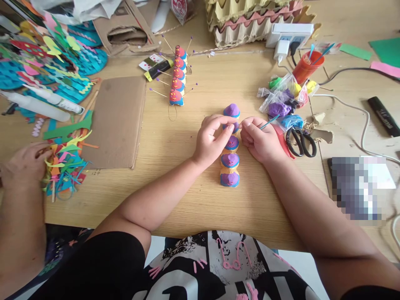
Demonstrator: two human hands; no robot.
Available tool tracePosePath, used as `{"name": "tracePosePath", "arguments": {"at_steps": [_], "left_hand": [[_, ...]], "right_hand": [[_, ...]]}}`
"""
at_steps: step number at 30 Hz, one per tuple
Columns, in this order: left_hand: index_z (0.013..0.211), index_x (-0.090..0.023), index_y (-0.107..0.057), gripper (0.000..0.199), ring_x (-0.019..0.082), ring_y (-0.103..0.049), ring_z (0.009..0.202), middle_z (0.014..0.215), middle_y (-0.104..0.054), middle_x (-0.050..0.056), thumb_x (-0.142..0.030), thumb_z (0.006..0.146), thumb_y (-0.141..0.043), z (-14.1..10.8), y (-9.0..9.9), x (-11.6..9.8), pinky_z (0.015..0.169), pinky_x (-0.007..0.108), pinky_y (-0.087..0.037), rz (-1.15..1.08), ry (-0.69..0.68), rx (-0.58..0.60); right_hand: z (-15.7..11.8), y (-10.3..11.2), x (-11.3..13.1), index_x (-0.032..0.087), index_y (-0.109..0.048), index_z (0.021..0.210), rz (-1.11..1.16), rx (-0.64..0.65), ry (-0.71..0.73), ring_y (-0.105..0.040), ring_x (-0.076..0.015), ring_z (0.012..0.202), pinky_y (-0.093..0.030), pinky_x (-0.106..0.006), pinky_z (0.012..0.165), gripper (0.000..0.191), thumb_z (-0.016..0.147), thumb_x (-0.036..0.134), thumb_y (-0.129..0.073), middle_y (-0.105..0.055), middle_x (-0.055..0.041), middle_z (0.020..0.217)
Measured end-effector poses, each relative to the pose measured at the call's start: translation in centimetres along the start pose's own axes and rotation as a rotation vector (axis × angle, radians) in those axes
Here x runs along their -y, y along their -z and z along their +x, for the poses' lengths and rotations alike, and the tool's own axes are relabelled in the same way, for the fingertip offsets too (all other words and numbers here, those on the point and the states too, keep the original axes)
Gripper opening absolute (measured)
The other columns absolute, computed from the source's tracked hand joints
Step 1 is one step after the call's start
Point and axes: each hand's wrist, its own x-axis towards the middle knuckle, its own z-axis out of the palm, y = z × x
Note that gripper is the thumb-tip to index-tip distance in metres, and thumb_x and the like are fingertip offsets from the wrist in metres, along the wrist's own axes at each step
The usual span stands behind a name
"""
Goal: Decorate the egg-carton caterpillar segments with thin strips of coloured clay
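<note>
A strip of egg carton with several purple clay-topped bumps (230, 160) lies upright on the table in front of me, blue edging round each bump and red faces drawn on some. Over its second bump from the far end, my left hand (212, 139) pinches thumb and index finger together; whatever is between them is too small to make out. Close against it, my right hand (261, 141) is closed around a thin blue stick tool (270, 121), which pokes out behind the fingers. The two sets of fingertips nearly meet and partly cover that bump.
A finished-looking red and blue egg-carton caterpillar (178, 77) stands farther back with stick legs. Black-handled scissors (300, 142), bagged clay (279, 109) and a red cup (308, 66) are at right. Cardboard (117, 123) lies left, beside a co-worker's hand (25, 164) on paper scraps (67, 162).
</note>
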Motion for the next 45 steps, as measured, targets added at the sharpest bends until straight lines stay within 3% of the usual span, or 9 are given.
{"name": "tracePosePath", "arguments": {"at_steps": [4, 8, 16, 21, 26, 30, 37, 45], "left_hand": [[0.108, -0.027, -0.077, 0.028, 0.020, -0.074, 0.111, 0.110, -0.081, 0.005, -0.050, 0.108, -0.061, 0.1, 0.1, -0.5, 0.105, 0.040, -0.056, 0.034, 0.005, 0.033], [0.108, -0.027, -0.078, 0.029, 0.020, -0.073, 0.111, 0.110, -0.081, 0.005, -0.051, 0.108, -0.061, 0.0, 0.1, -0.5, 0.105, 0.040, -0.056, 0.039, -0.011, 0.037], [0.099, -0.027, -0.080, 0.025, 0.019, -0.073, 0.104, 0.101, -0.079, 0.003, -0.049, 0.103, -0.069, 0.0, -0.1, -0.1, 0.104, 0.040, -0.056, 0.068, -0.033, 0.034], [0.096, -0.027, -0.080, 0.027, 0.019, -0.073, 0.102, 0.099, -0.078, 0.003, -0.050, 0.103, -0.068, 0.0, -0.2, 0.2, 0.101, 0.040, -0.057, 0.034, 0.002, -0.009], [0.099, -0.027, -0.082, 0.027, 0.019, -0.073, 0.102, 0.100, -0.079, 0.004, -0.050, 0.103, -0.069, 0.0, -0.2, 0.3, 0.100, 0.039, -0.058, 0.009, 0.010, -0.046], [0.099, -0.027, -0.082, 0.027, 0.019, -0.074, 0.102, 0.100, -0.079, 0.004, -0.050, 0.103, -0.069, 0.0, -0.1, 0.0, 0.101, 0.040, -0.058, 0.015, 0.006, -0.034], [0.107, -0.028, -0.083, 0.031, 0.019, -0.074, 0.106, 0.105, -0.080, 0.005, -0.053, 0.105, -0.065, 0.1, 0.0, -0.1, 0.100, 0.038, -0.059, -0.051, 0.071, -0.043], [0.103, -0.030, -0.084, 0.023, 0.018, -0.073, 0.106, 0.103, -0.079, 0.003, -0.049, 0.102, -0.072, 0.2, -0.1, 0.1, 0.100, 0.037, -0.058, -0.075, 0.025, 0.002]], "right_hand": [[0.0, 0.1, -0.4, 0.021, -0.064, 0.072, -0.060, 0.025, -0.004, -0.024, -0.0083, 0.047, -0.016, -0.027, 0.046, 0.061, 0.081, 0.080, -0.078, -0.032, 0.0079, 0.048], [-0.1, -0.2, -0.5, 0.019, -0.067, 0.072, -0.092, 0.031, 0.032, -0.027, -0.0084, 0.047, -0.016, -0.028, 0.045, 0.061, 0.082, 0.078, -0.079, -0.036, 0.0062, 0.050], [-0.5, -0.5, -0.3, 0.022, -0.052, 0.061, -0.154, 0.010, 0.065, -0.028, -0.0100, 0.052, -0.020, -0.030, 0.049, 0.065, 0.084, 0.077, -0.077, -0.036, 0.0039, 0.053], [-0.1, 0.5, -1.5, 0.022, -0.061, 0.068, -0.157, -0.006, 0.085, -0.031, -0.0126, 0.053, -0.024, -0.031, 0.052, 0.059, 0.094, 0.076, -0.066, -0.040, 0.0018, 0.054], [-0.1, 0.0, -0.7, 0.021, -0.071, 0.085, -0.053, 0.013, 0.026, -0.028, -0.0096, 0.051, -0.020, -0.028, 0.049, 0.053, 0.080, 0.072, -0.084, -0.040, 0.0062, 0.055], [-0.2, -0.6, 0.2, 0.020, -0.068, 0.081, -0.008, -0.024, 0.008, -0.032, -0.0078, 0.052, -0.022, -0.025, 0.047, 0.055, 0.066, 0.065, -0.096, -0.046, 0.0066, 0.058], [-0.3, -0.5, 0.2, 0.021, -0.067, 0.079, 0.050, -0.026, -0.001, -0.030, -0.0064, 0.050, -0.019, -0.025, 0.047, 0.045, 0.070, 0.054, -0.096, -0.049, 0.0064, 0.059], [-0.3, -0.5, 0.6, 0.021, -0.065, 0.078, 0.050, -0.001, 0.004, -0.029, -0.0065, 0.050, -0.019, -0.025, 0.047, 0.044, 0.069, 0.053, -0.094, -0.046, 0.0073, 0.059]]}}
